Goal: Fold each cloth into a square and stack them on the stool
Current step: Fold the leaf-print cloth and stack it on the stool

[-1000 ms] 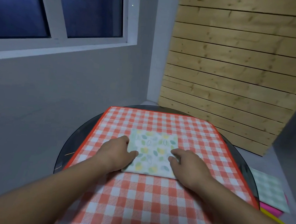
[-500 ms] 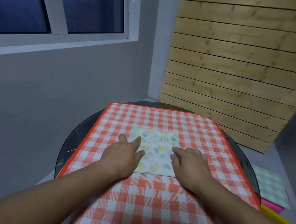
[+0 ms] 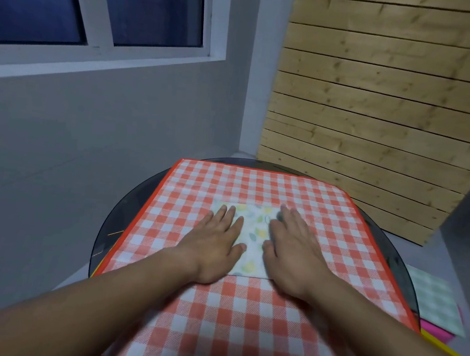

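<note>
A small folded cloth [image 3: 254, 232], white with yellow and green leaf prints, lies in the middle of a red-and-white checked cloth [image 3: 242, 317] spread over a round dark table [image 3: 126, 207]. My left hand [image 3: 215, 242] lies flat, palm down, on the folded cloth's left half, fingers spread. Over its right half my right hand [image 3: 293, 250] presses flat in the same way. Both hands cover most of the folded cloth; only a strip between them and its near edge show. Neither hand grips anything.
Low at the right, beside the table, sits a stack of folded cloths [image 3: 432, 303]: a pale green checked one on top, pink and yellow edges under it. A wooden slat wall [image 3: 377, 135] stands behind, a grey wall and window at the left.
Both hands slid forward over the folded cloth, from its near corners to lying flat across it with fingers stretched out. The cloth itself stayed in place.
</note>
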A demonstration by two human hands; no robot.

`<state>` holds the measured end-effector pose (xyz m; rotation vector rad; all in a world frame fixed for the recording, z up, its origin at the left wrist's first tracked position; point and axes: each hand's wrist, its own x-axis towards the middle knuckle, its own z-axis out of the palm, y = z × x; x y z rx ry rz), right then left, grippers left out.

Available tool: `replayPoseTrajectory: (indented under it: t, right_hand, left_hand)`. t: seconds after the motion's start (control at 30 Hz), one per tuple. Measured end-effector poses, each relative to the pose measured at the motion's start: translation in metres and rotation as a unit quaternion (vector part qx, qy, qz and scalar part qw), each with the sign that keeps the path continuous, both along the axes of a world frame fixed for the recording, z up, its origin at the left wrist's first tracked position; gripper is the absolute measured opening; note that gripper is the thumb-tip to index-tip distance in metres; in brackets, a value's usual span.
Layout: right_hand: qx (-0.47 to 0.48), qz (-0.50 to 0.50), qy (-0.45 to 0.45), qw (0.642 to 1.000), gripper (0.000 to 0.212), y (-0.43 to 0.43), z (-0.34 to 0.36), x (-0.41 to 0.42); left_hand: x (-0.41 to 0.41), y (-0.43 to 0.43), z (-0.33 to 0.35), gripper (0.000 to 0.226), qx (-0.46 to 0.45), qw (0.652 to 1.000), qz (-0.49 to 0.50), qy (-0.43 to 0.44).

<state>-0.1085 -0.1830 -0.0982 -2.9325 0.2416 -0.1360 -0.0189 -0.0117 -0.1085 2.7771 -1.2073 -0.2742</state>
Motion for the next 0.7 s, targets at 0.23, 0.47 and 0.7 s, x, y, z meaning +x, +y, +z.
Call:
replayPoseTrajectory:
  t: [0.23, 0.47, 0.7]
  right_hand:
    - [-0.016, 0.081, 0.095, 0.992, 0.064, 0.008, -0.018, 0.01]
    - [-0.035, 0.043, 0.124, 0.991, 0.07, -0.009, -0.02, 0.004]
    - [0.326, -0.044, 0.041, 0.943, 0.059, -0.015, 0.003, -0.006]
  left_hand:
    - [0.002, 0.001, -0.008, 0.065, 0.022, 1.0, -0.008, -0.004]
    - [0.002, 0.004, -0.006, 0.079, 0.046, 0.998, 0.034, 0.002]
    - [-0.001, 0.016, 0.008, 0.077, -0.035, 0.992, 0.117, 0.043]
